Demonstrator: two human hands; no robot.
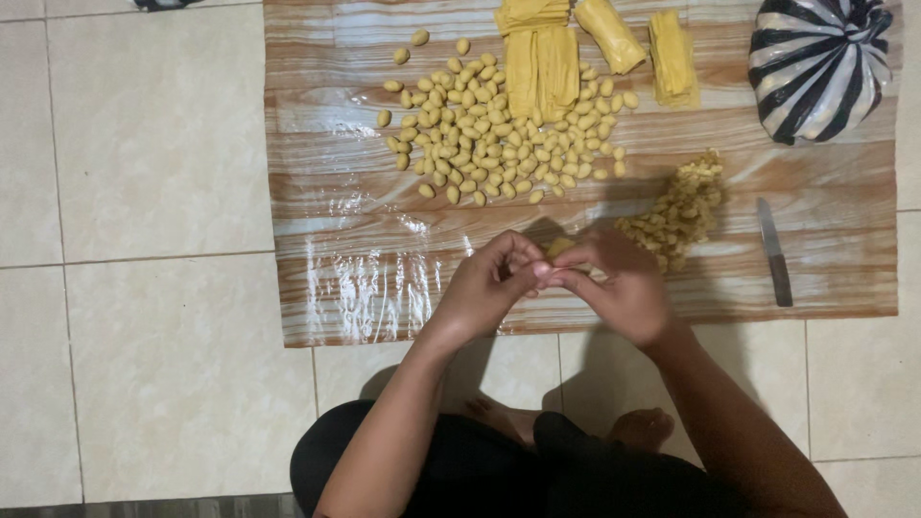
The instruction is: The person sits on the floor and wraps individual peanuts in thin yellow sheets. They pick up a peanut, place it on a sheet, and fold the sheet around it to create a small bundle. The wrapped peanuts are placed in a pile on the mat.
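My left hand [489, 283] and my right hand [619, 283] meet fingertip to fingertip over the near part of a wood-patterned mat [336, 221]. Between their fingers they pinch a small yellow dough piece [559, 247], mostly hidden by the fingers. Just right of my right hand lies a heap of small cut dough bits [681, 211]. Farther away on the mat spreads a wide scatter of shaped oval dough pieces [499, 134].
Folded yellow dough sheets [542, 67] and rolls [672, 53] lie at the mat's far edge. A black-and-white striped bag [815, 62] sits at the far right. A knife [773, 251] lies on the mat's right side. Pale floor tiles [144, 288] surround the mat.
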